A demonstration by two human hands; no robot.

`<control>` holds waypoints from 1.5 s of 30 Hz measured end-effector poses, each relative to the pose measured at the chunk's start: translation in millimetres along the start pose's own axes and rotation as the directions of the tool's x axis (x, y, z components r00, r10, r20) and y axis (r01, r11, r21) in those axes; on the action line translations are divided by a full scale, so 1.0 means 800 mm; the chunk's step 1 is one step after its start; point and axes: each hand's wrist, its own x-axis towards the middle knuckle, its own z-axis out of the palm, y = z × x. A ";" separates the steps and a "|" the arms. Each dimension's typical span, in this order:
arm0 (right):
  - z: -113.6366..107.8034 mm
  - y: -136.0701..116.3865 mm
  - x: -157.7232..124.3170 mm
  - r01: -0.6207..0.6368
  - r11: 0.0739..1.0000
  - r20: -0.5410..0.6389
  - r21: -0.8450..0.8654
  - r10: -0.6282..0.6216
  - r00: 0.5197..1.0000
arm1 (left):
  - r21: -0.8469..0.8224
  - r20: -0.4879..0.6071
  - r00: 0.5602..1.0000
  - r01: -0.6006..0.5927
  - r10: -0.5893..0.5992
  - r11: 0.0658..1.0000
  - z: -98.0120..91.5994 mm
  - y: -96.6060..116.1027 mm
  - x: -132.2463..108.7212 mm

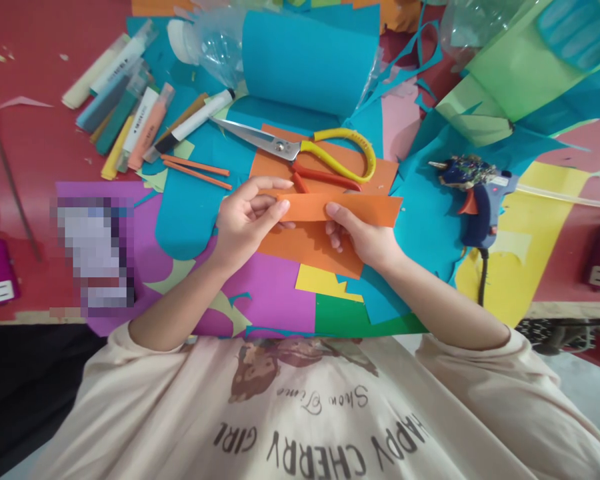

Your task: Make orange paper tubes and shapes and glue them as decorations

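Note:
An orange paper strip (307, 208) stretches sideways between my hands. My left hand (253, 210) pinches its left end between thumb and fingers. Along its middle, the thumb of my right hand (363, 230) presses on the front, with the fingers curled behind. Beneath lies a larger orange paper sheet (340, 250). Just beyond the strip, scissors (293, 150) with one yellow and one red handle rest on the papers, blades pointing left. Two thin orange paper strips (197, 171) lie left of my left hand.
A plastic bottle (210, 43) wrapped in blue paper lies at the back. Several markers (130, 100) are piled at the left. A blue glue gun (485, 200) with its cord lies at the right on blue and yellow paper. A blurred-out object (95, 250) sits at the left.

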 end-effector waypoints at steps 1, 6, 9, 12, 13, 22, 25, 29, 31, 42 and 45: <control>0.000 0.000 0.000 0.003 1.000 0.003 0.001 -0.003 1.000 | 0.002 0.001 1.000 0.000 0.000 1.000 0.000 0.000 0.000; -0.001 0.000 0.000 0.014 1.000 0.000 -0.009 -0.014 1.000 | 0.092 -0.027 0.995 -0.095 0.098 0.991 -0.004 -0.008 0.002; 0.000 -0.001 -0.001 0.015 1.000 -0.020 -0.012 -0.015 1.000 | 0.163 -0.039 0.984 -0.165 0.173 0.973 -0.009 -0.015 0.005; 0.001 -0.001 -0.001 0.019 1.000 -0.028 0.000 -0.019 0.999 | 0.198 -0.042 0.977 -0.196 0.208 0.960 -0.012 -0.021 0.006; 0.001 -0.001 -0.001 0.021 1.000 -0.026 0.005 -0.021 0.999 | 0.206 -0.045 0.977 -0.195 0.209 0.959 -0.012 -0.022 0.006; 0.001 -0.002 0.000 0.030 0.999 0.007 0.019 -0.030 1.000 | 0.210 -0.074 0.970 -0.212 0.231 0.955 -0.011 -0.023 0.005; 0.002 -0.005 -0.001 0.013 1.000 -0.006 0.004 -0.013 1.000 | 0.226 -0.096 0.971 -0.191 0.217 0.955 -0.010 -0.022 0.005; 0.002 -0.005 0.000 0.007 1.000 -0.022 -0.015 -0.007 1.000 | 0.272 -0.118 0.979 -0.130 0.168 0.953 -0.009 -0.020 0.005; 0.002 -0.005 0.000 0.007 1.000 -0.025 -0.026 -0.007 1.000 | 0.283 -0.119 0.980 -0.123 0.162 0.951 -0.009 -0.019 0.004; 0.000 -0.003 -0.001 0.033 0.999 -0.006 -0.037 -0.033 0.999 | 0.276 -0.117 0.979 -0.127 0.164 0.953 -0.011 -0.017 0.002; -0.001 -0.002 -0.001 0.035 0.998 -0.004 -0.061 -0.035 0.999 | 0.274 -0.103 0.980 -0.134 0.168 0.952 -0.012 -0.017 0.001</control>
